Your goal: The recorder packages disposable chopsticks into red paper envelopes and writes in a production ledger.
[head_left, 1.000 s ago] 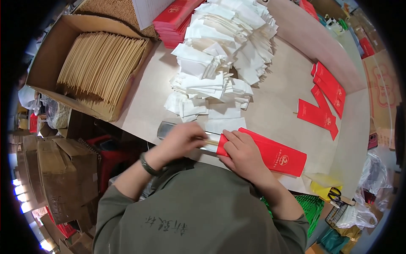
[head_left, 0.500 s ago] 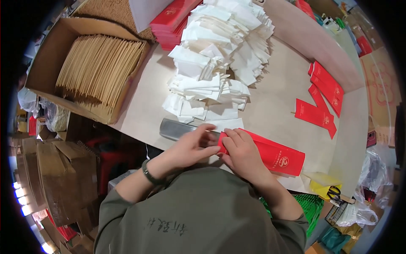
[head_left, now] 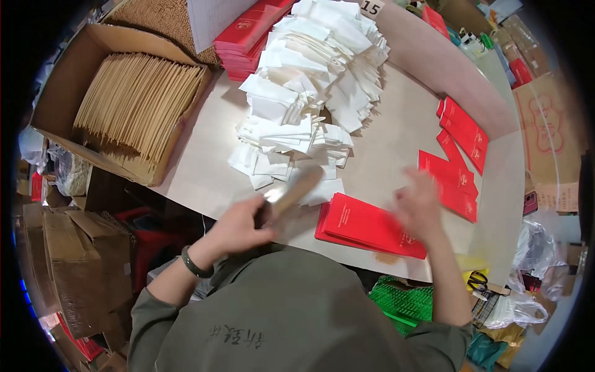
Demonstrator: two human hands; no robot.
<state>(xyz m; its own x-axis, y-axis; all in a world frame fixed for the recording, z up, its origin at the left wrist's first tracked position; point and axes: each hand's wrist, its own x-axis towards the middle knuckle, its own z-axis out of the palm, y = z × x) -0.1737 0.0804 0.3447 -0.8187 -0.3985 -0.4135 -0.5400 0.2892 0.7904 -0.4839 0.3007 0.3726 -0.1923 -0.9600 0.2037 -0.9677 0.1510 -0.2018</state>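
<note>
My left hand (head_left: 243, 222) is closed round a long grey metallic tool (head_left: 291, 192), which is tilted and smeared by motion. It hangs over the table beside the white packets. My right hand (head_left: 418, 208) is off to the right, blurred, between two groups of red paper sleeves; its fingers cannot be made out. Below it and to its left lies a short stack of red paper sleeves (head_left: 365, 226). Close to its right are loose red sleeves (head_left: 458, 204), overlapping one another.
White paper packets (head_left: 297, 93) are heaped in the middle of the table (head_left: 378, 155). Far left stands a cardboard box (head_left: 46, 118) of thin tan pieces (head_left: 133, 102). More red sleeves (head_left: 248, 31) are piled behind. A low pale wall (head_left: 458, 68) borders the right side.
My left hand has picked the grey tool up off the table. My right hand has left the stack and moved right. Another red sleeve now lies among the loose ones there.
</note>
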